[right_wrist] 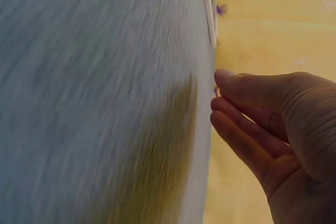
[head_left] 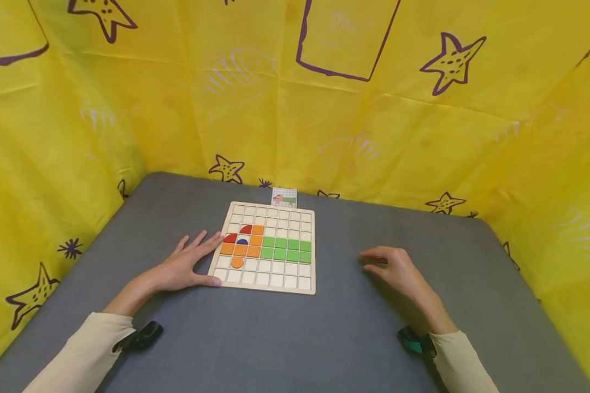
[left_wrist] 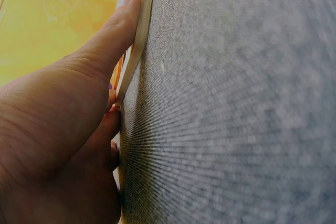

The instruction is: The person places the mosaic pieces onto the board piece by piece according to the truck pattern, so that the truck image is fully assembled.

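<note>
A wooden grid board (head_left: pixel 277 282) lies flat on the table. In it sit two rows of green square tiles (head_left: pixel 293 244), several orange square tiles (head_left: pixel 240 250), two red quarter-round tiles (head_left: pixel 230 238), a blue half-round tile (head_left: pixel 242 242) and an orange round tile (head_left: pixel 237 262). My left hand (head_left: pixel 184 266) touches the board's left side with fingers spread, the thumb at its near corner. The left wrist view has that thumb (left_wrist: pixel 107 38) along the board's edge. Right of the board, my right hand (head_left: pixel 395 267) hovers with loosely bent fingers and nothing visible between them.
A small printed card (head_left: pixel 284 197) with a coloured grid picture stands behind the board's far edge. The grey table (head_left: pixel 275 344) reaches to yellow curtains (head_left: pixel 295 120) at the back and sides. Dark bands (head_left: pixel 145 337) are on both wrists.
</note>
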The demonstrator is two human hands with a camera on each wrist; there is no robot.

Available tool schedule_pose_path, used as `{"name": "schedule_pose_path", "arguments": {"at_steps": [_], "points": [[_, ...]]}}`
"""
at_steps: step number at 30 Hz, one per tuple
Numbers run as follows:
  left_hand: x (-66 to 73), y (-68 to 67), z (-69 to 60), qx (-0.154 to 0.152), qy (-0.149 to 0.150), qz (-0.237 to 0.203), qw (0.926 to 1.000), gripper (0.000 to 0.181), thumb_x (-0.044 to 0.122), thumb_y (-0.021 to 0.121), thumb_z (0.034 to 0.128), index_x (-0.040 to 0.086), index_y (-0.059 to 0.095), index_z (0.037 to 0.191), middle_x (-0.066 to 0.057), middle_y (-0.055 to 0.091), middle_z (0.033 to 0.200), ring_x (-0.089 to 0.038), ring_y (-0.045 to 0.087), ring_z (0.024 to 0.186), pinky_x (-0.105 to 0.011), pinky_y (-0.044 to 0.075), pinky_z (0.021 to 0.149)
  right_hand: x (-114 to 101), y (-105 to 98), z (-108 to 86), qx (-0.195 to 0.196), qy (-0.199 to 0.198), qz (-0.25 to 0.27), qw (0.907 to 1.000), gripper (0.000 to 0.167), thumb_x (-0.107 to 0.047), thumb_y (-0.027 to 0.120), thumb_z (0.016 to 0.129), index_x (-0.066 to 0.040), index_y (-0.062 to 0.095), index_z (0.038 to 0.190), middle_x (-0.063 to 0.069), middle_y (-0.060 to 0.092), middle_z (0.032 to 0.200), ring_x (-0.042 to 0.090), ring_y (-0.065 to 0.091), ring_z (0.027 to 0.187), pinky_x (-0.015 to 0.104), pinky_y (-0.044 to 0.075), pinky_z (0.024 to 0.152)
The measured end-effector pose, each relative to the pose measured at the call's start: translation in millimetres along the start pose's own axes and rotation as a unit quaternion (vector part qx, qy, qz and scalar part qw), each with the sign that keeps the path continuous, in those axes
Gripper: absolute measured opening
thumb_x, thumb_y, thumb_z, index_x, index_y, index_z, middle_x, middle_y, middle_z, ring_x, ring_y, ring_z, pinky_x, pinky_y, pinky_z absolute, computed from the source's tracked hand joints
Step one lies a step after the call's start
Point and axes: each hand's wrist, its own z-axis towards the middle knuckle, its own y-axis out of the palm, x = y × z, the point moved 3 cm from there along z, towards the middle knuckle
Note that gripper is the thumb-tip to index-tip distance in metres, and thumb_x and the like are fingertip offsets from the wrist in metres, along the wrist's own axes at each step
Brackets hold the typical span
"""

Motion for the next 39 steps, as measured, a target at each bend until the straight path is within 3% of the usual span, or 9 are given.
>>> {"name": "schedule_pose_path", "arguments": {"at_steps": [17,24,29,32,39], "points": [[0.4,0.9,1.1,0.001,0.001,0.003,1.0000,0.108,0.060,0.075,0.0754,0.011,0.023,0.157,-0.015,0.018,0.162,-0.044,0.002,0.148,-0.063,-0.008,0.112,34,-36,-54.4,0.028,0.037,-0.030,0.9985,0.028,0.000,0.082,0.075,-0.004,0.076,0.102,0.007,0.074,0.099,0.023,0.072,0.086,0.028,0.057,0.072],[0.0,1.1,1.6,0.002,0.005,0.004,1.0000,0.108,0.060,0.075,0.0754,0.012,0.023,0.157,-0.016,0.019,0.162,-0.044,0.002,0.148,-0.063,-0.008,0.112,34,-44,-72.4,0.028,0.050,-0.057,0.9968,0.028,-0.007,0.085,0.073,-0.005,0.077,0.100,0.006,0.074,0.096,0.015,0.071,0.080,0.024,0.056,0.070],[-0.3,0.9,0.6,0.003,0.004,0.008,1.0000,0.108,0.061,0.074,0.0753,0.013,0.023,0.157,-0.015,0.019,0.162,-0.043,0.002,0.148,-0.063,-0.007,0.113,37,-48,-84.4,0.033,0.052,-0.051,0.9968,0.030,-0.006,0.086,0.071,-0.003,0.076,0.099,0.009,0.074,0.095,0.008,0.069,0.078,0.011,0.051,0.070],[0.5,0.5,0.4,0.002,0.002,0.004,1.0000,0.108,0.061,0.074,0.0753,0.013,0.023,0.157,-0.015,0.018,0.162,-0.044,0.002,0.148,-0.063,-0.008,0.113,37,-51,-91.5,0.047,0.054,-0.071,0.9949,0.031,-0.009,0.088,0.069,-0.006,0.077,0.098,0.005,0.075,0.095,0.009,0.069,0.085,0.006,0.047,0.075],[0.7,0.0,-0.6,0.003,0.002,0.008,1.0000,0.109,0.060,0.075,0.0747,0.011,0.023,0.157,-0.015,0.018,0.162,-0.044,0.002,0.148,-0.063,-0.008,0.113,36,-51,-105.9,0.049,0.055,-0.043,0.9964,0.036,0.002,0.086,0.066,-0.003,0.076,0.100,0.009,0.074,0.095,0.002,0.068,0.085,0.011,0.051,0.071]]}}
